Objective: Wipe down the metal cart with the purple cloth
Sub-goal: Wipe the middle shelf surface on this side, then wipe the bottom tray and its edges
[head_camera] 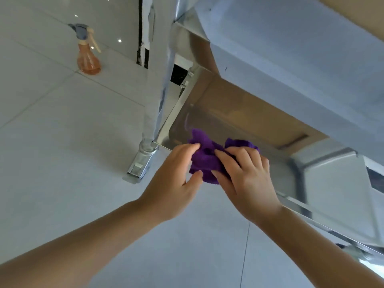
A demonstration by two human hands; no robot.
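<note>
Both hands (209,175) bunching fuzzy purple cloth (205,161), shiny metal cart (228,113) shelf

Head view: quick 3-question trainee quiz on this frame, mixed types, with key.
1. True or false: both the left hand and right hand hold the purple cloth.
2. Where does the spray bottle stand? A) on the floor B) on the cart's bottom shelf C) in a hand
3. Fill in: the cloth is bunched over the front edge of the cart's bottom ____.

Key: 1 true; 2 A; 3 shelf
</note>
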